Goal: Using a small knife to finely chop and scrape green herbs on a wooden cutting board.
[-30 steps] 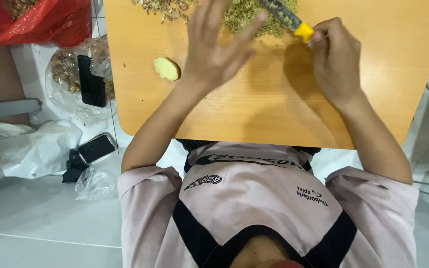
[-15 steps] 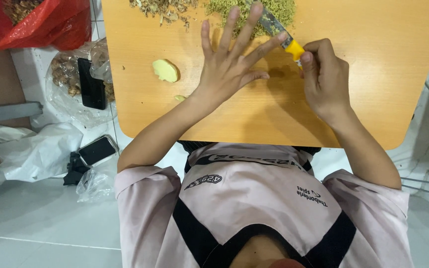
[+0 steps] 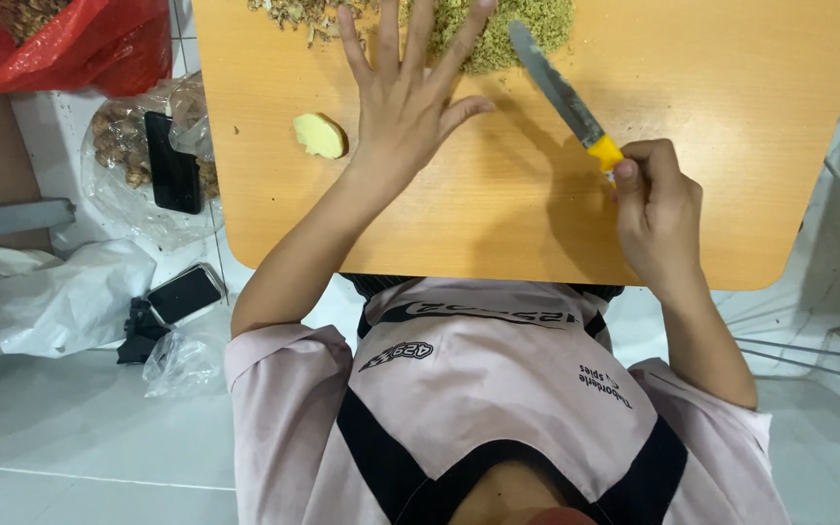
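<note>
White floor tiles surround a small wooden tabletop [image 3: 731,175] with rounded corners. At its far edge lies a heap of finely chopped greenish herbs [image 3: 527,24]. Flat on the tabletop with fingers spread wide, the left hand [image 3: 405,102] holds nothing; its fingertips touch the heap. Near the left edge, just beside that hand, sits a pale ginger slice [image 3: 319,135]. The right hand [image 3: 655,209] is closed around the yellow handle of a knife [image 3: 566,97], blade slanting toward the herbs.
</note>
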